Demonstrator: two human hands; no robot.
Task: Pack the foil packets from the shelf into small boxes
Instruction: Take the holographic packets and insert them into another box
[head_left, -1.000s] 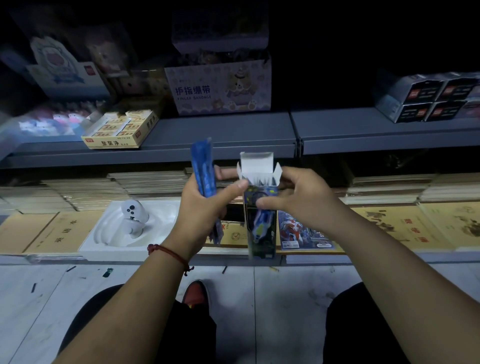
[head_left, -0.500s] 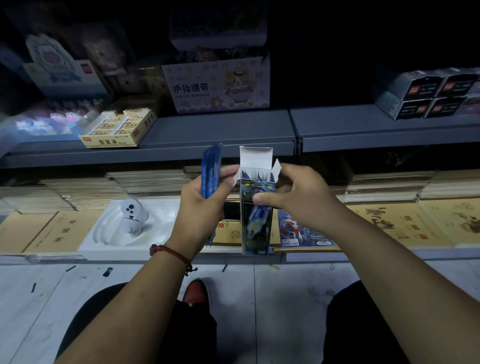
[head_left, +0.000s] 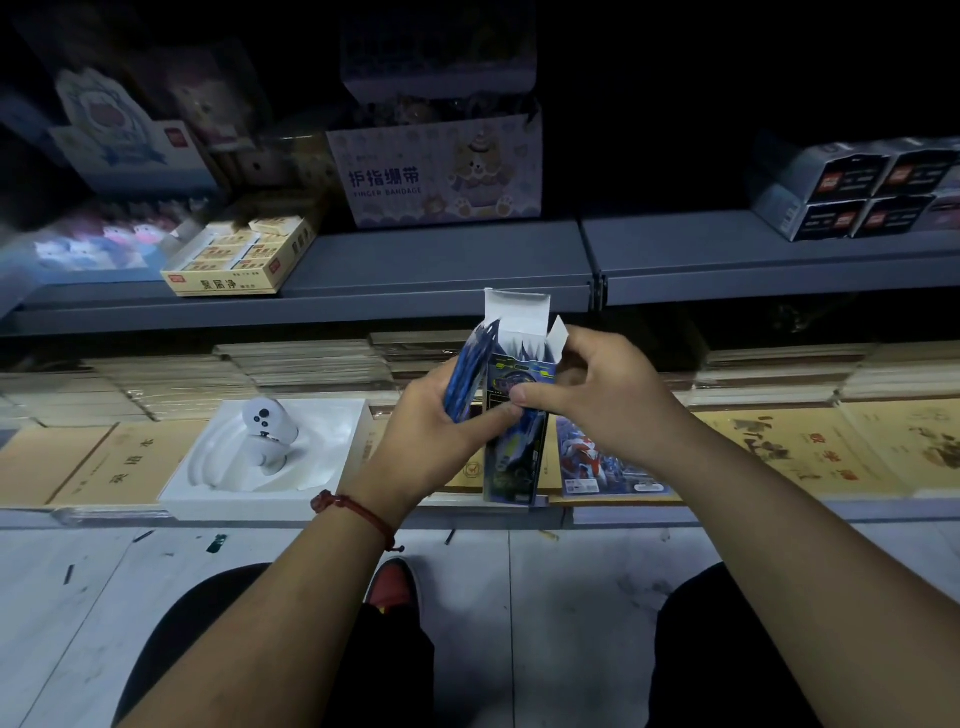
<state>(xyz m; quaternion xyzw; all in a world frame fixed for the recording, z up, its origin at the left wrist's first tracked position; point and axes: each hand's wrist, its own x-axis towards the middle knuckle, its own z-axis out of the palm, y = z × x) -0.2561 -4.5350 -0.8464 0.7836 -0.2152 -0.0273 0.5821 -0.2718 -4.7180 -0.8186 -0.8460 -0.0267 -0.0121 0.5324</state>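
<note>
dim grey shelf (head_left: 441, 260), pale tiled floor (head_left: 571, 597)

I read this as a shop, stationery by the stock. Above the fingers (head_left: 524, 399): a grey shelf (head_left: 441, 265) with an open display carton (head_left: 441, 176) printed FINGER BANDAGE. Up-left of them, a yellow tray (head_left: 223, 283) of small boxed goods; up-right, a block of identical dark boxes (head_left: 857, 192). Either side of the fingers, stacked notebooks (head_left: 291, 364) in bulk, many copies alike.
</note>
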